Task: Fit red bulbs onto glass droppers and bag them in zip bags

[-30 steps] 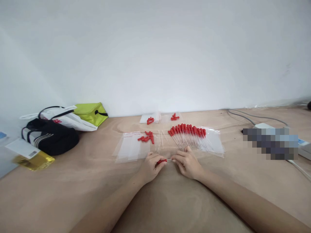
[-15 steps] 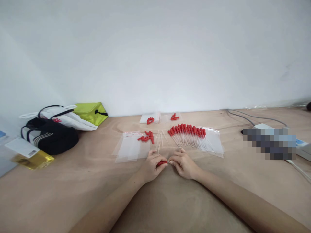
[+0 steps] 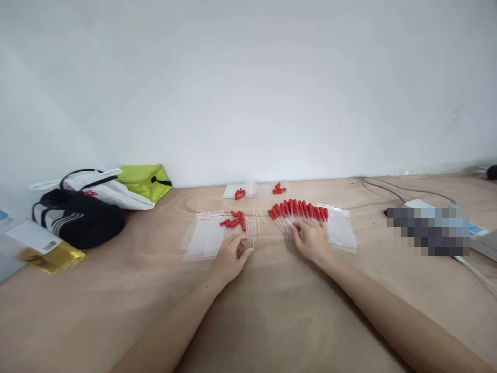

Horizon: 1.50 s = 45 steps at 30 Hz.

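My left hand [image 3: 233, 255] rests low over the wood with thumb and fingers apart and nothing between them. It is beside several bare glass tubes [image 3: 254, 227] and a small heap of red rubber bulbs [image 3: 235, 219]. My right hand [image 3: 311, 239] is at the fanned row of droppers [image 3: 298, 208], glass tubes with red bulbs on their far ends. Its fingers are closed around a dropper tube in the row; the hand partly hides the tubes. Clear zip bags [image 3: 204, 235] lie left of the bulbs, and more zip bags [image 3: 344, 228] lie under the row's right end.
Further back are two small groups of red bulbs [image 3: 240, 194] on plastic bags. A black bag [image 3: 83, 220], a white bag [image 3: 128, 194], a lime-green bag [image 3: 145, 178] and a gold packet [image 3: 54, 256] stand left. A white power strip [image 3: 421, 203] with grey cables is at right.
My hands have parted from their meeting point over a red bulb. The right hand moved forward and right onto the dropper row. The left hand shifted slightly left and no longer holds the bulb.
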Each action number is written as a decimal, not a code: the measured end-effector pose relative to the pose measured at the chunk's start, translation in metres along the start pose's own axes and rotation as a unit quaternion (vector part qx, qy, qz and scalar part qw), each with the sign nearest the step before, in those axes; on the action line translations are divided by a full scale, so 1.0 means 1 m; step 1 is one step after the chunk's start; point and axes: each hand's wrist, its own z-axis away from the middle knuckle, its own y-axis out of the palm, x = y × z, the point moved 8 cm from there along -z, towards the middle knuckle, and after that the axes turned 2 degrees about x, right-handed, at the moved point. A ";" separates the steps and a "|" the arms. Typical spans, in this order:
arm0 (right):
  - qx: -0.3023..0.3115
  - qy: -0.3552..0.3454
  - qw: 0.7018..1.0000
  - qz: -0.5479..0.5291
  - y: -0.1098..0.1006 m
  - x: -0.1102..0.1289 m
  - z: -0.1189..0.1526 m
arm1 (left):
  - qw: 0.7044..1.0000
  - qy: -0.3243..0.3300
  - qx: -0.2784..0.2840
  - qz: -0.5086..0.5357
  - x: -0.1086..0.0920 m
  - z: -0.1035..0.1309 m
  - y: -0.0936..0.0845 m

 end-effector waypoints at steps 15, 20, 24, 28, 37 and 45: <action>-0.033 0.215 0.973 0.074 -0.003 -0.073 -0.014 | 0.998 -0.007 0.058 0.006 -0.001 -0.001 0.009; -0.067 0.098 0.990 0.077 -0.004 -0.030 -0.013 | 0.998 -0.008 0.059 0.008 -0.002 -0.002 0.008; -0.019 0.014 0.999 0.038 0.018 0.024 -0.012 | 0.998 -0.004 0.060 0.006 -0.003 -0.002 0.009; 0.018 0.026 0.999 0.023 0.041 0.053 -0.025 | 0.999 0.003 0.041 -0.008 -0.002 -0.001 0.006; 0.075 0.084 0.992 0.052 0.054 0.051 -0.037 | 0.984 -0.108 -0.098 -0.102 0.080 -0.035 -0.039; 0.107 0.026 0.992 0.054 0.034 0.048 0.000 | 0.993 -0.062 -0.027 -0.099 0.098 -0.054 -0.026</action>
